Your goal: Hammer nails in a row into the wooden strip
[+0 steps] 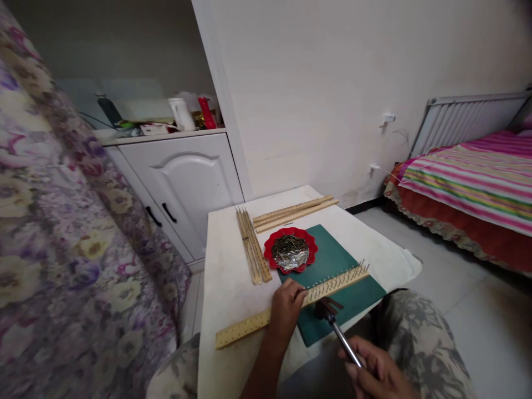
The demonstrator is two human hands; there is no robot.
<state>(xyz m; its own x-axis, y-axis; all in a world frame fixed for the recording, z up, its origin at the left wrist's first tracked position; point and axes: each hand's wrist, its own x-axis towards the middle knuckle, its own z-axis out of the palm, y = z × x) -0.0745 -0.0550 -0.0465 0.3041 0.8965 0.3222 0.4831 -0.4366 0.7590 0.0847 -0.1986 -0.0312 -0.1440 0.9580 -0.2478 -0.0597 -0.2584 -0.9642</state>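
Note:
My right hand point(376, 370) is wrapped round the metal handle of a claw hammer point(344, 339). The hammer's dark head is low, beside the near edge of a long wooden strip point(249, 327). My left hand point(286, 302) lies across the strip with thumb and fingers pinched together at what looks like a nail point(306, 288). To the right of these fingers, several nails point(338, 281) stand up along the strip. Its left part shows rows of small holes. Under the strip's right part is a green mat point(328, 249).
A red scalloped dish point(270, 256) full of nails sits behind the strip. More wooden strips lie at the back point(295, 213) and left point(254, 249) of the white-covered table point(226, 266). A floral curtain point(91, 221), a white cabinet point(187, 183) and a bed point(477, 172) surround it.

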